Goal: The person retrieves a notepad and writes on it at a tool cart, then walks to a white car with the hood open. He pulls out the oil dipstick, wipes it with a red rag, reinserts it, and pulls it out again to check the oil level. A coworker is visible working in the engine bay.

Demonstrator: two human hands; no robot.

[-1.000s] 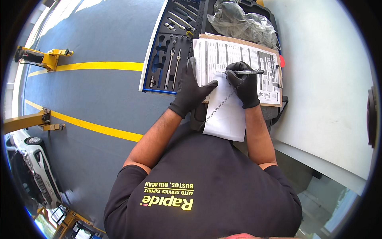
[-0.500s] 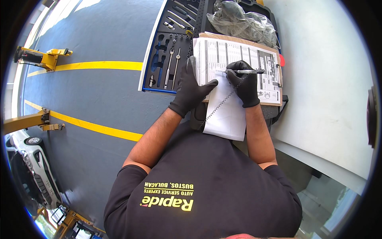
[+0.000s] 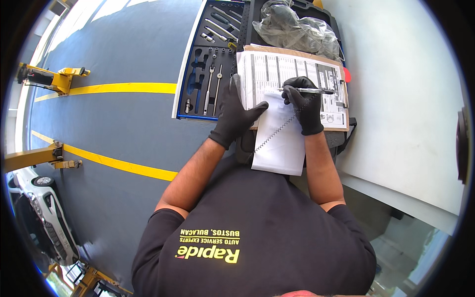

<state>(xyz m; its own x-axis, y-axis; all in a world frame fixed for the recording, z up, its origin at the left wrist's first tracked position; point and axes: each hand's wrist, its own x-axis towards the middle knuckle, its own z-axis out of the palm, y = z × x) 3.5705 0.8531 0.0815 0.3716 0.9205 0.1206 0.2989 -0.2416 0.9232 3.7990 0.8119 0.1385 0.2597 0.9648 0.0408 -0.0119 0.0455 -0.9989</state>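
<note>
My right hand (image 3: 304, 105), in a black glove, is closed round a pen (image 3: 316, 91) lying nearly level over a printed form. A thin coiled cord (image 3: 279, 129) runs from near the pen down to the lower left. The form (image 3: 257, 69) lies on a brown clipboard (image 3: 348, 106). A loose white sheet (image 3: 279, 151) covers part of it and hangs over the near edge. My left hand (image 3: 236, 115), also gloved in black, rests at the clipboard's left edge. Its fingers are stretched out and its thumb is spread toward the white sheet.
An open tool drawer (image 3: 204, 84) with sockets and ratchets in dark foam juts out at the left. Crumpled clear plastic (image 3: 297, 27) lies in a black case beyond the clipboard. A white counter (image 3: 396, 99) stands right. Yellow lift arms (image 3: 54, 81) and a white car (image 3: 47, 218) are far left.
The pen in my right hand has shifted slightly to the right and tilted a little. My left hand has stayed at the clipboard's edge. The whole view has moved slightly.
</note>
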